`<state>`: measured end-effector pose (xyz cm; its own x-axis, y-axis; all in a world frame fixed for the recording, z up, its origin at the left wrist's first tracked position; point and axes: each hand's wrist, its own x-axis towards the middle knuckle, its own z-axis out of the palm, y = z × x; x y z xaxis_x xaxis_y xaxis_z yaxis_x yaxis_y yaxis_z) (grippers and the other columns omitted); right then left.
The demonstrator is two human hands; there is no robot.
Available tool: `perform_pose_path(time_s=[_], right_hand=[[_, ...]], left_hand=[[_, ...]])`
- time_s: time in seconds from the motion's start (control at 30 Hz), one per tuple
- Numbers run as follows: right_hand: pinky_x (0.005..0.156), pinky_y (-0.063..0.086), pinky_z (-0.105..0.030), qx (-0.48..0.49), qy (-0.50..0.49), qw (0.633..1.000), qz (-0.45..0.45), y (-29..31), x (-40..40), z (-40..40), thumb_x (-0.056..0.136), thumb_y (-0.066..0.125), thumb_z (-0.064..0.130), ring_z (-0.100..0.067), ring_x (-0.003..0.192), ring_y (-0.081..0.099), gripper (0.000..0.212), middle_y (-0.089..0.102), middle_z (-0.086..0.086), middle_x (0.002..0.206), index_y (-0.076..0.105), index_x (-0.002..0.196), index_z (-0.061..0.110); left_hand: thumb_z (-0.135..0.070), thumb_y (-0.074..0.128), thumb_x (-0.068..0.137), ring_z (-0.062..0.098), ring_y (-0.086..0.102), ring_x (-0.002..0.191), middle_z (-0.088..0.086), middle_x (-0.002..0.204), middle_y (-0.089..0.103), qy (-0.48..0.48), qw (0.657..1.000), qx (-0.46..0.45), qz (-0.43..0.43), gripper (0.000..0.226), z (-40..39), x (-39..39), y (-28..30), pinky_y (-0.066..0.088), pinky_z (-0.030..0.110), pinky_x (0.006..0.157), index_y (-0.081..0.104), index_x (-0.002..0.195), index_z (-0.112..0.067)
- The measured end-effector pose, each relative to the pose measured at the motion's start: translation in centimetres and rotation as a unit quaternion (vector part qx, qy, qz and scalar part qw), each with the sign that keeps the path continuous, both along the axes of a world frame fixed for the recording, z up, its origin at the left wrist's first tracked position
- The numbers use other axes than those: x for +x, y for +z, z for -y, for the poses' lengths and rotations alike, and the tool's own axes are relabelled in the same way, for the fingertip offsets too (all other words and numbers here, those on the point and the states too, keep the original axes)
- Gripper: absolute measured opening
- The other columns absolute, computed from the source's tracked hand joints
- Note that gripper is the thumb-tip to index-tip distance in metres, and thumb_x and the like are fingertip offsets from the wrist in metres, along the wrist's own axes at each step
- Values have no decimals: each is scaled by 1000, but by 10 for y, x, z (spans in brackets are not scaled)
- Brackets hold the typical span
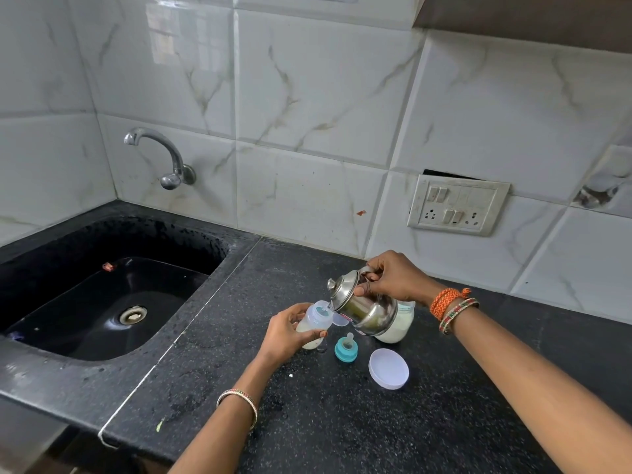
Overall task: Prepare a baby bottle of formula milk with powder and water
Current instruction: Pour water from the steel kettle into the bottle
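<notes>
Baby bottle [313, 325], translucent plastic with pale milky liquid in its lower part, is tilted at the centre of a speckled black stone counter [342, 422], its open mouth toward 1 o'clock. The left hand [285, 331] curls its fingers and thumb round the bottle's body. At 2 o'clock from the bottle, the right hand [390, 278] grips the handle of a small lidded stainless-steel kettle [362, 307], tipped with its spout at the bottle's mouth. Behind the kettle stands a clear jar of white powder [398, 325]. A teal-ringed teat [345, 348] and a round white lid [389, 368] lie at 4 o'clock. A black sink [113, 295] sits at 9 o'clock.
</notes>
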<state>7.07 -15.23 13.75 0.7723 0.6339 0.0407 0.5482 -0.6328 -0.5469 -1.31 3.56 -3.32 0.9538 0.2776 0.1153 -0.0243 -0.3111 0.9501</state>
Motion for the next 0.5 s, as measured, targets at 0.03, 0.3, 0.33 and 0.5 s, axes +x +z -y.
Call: perform_pose_path(time_s=[0.03,0.3,0.33,0.5], right_hand=[[56,40,-22,-2,1,1000,-1,1,-1,0,70,83,20,-6,56,47,47,54,5,56,41,49,18],[54,37,-21,-22,2,1000,1,1,-5,2,71,82,18,-7,55,45,44,52,3,56,42,51,17],[54,37,-21,-24,3,1000,2,1,-6,2,71,82,18,-8,56,45,44,52,3,56,43,52,17],[55,36,-22,-30,4,1000,8,2,-6,3,70,82,20,-9,56,44,44,52,2,56,43,51,17]], left_hand=[[-29,85,65,9,58,109,-8,116,66,2,1000,2,0,60,1,-1,0,46,28,99,62,119,-22],[-27,85,65,11,57,112,-7,118,66,0,1000,2,-2,59,3,-3,0,45,35,104,62,119,-25],[-28,85,65,11,57,113,-7,118,66,1,1000,2,-4,59,3,-3,0,45,36,104,62,119,-26],[-32,86,63,11,57,114,-6,120,66,0,1000,2,-10,63,4,-4,-4,45,39,105,61,120,-25]])
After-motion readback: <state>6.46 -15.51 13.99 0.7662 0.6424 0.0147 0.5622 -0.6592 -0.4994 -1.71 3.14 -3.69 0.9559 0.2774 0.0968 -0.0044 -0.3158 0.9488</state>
